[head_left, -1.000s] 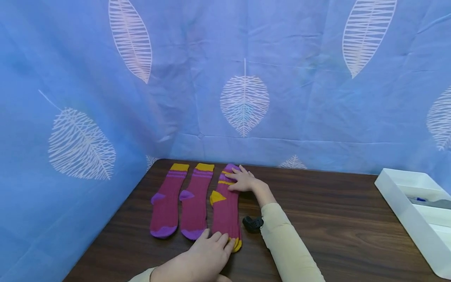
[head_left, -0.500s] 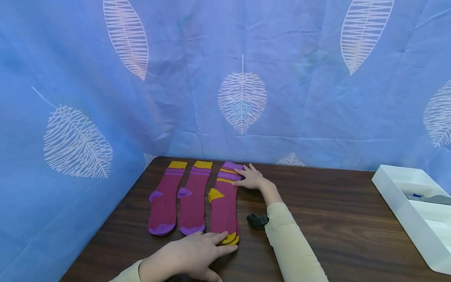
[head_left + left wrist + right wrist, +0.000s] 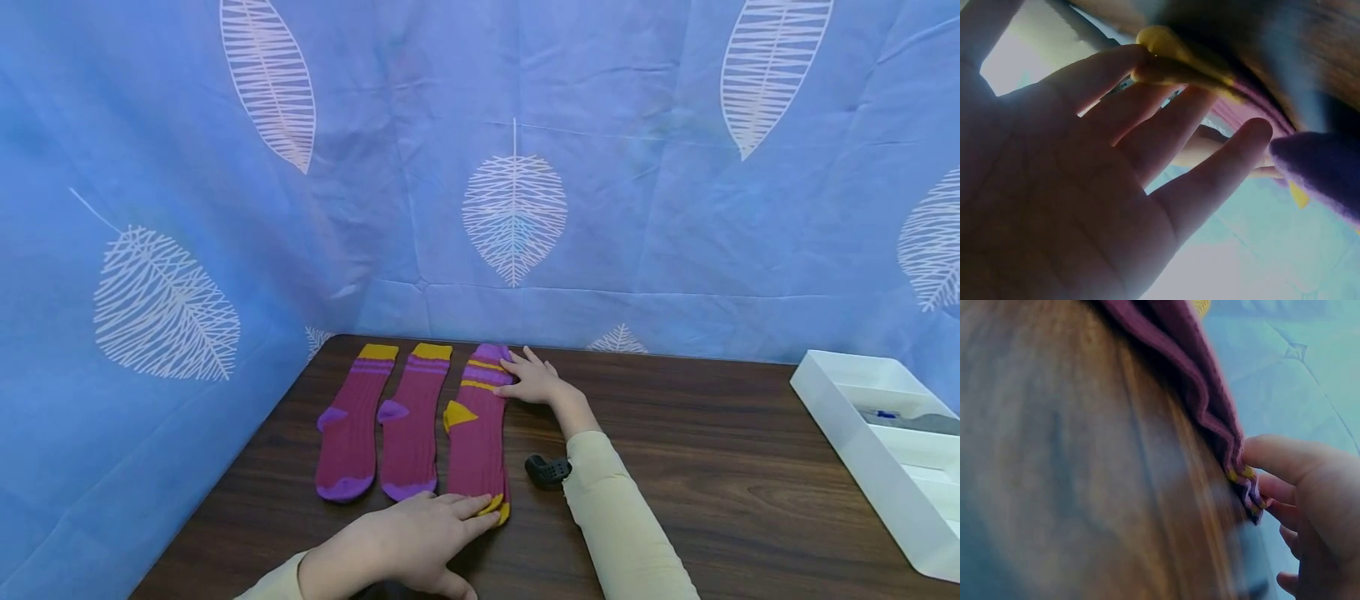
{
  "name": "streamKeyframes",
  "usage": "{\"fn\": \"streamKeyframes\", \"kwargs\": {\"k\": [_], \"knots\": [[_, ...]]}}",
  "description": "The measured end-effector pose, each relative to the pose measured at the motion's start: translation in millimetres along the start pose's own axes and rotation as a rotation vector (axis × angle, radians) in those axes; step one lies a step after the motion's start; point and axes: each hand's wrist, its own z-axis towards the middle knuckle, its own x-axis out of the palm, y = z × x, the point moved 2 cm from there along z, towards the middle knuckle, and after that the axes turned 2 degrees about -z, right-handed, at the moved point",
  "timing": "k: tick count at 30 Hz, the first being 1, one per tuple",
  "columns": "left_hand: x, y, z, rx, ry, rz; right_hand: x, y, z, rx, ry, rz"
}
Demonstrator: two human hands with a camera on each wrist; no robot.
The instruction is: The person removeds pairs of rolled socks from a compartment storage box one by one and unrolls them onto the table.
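Two maroon socks, one on top of the other point(image 3: 477, 450), lie flat with yellow heel and toes and a purple, yellow-striped cuff. My left hand point(image 3: 420, 537) rests its straight fingertips on the toe end; in the left wrist view its fingers touch the yellow toes point(image 3: 1163, 44). My right hand point(image 3: 534, 382) lies at the right edge of the cuff with its fingers spread. The right wrist view shows the layered sock edges point(image 3: 1200, 394) with the thumb and fingertips right at the cuff. To the left lie two maroon socks with purple toes, the nearer one point(image 3: 411, 442) and the outer one point(image 3: 348, 442).
A white divided tray point(image 3: 847, 437) stands at the right of the dark wooden table point(image 3: 675, 467), with a blue-tipped item in one compartment. A black strap-like piece point(image 3: 547, 472) shows beside the right sleeve. Blue leaf-patterned cloth point(image 3: 637, 225) hangs behind and at the left.
My right hand has slid off the cuff's middle to its right edge. The left hand has shifted left, its fingers straighter across the toes. The socks stay nearly in place.
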Motion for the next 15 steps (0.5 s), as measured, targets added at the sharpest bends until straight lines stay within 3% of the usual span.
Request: {"fn": "streamKeyframes", "kwargs": {"k": [6, 15], "knots": [[3.2, -5.9, 2.0, -0.019, -0.014, 0.068, -1.9, 5, -2, -0.014, -0.027, -0.079], [6.9, -12.9, 3.6, -0.055, -0.024, 0.146, -9.2, 18, -4, -0.08, -0.133, -0.24]]}}
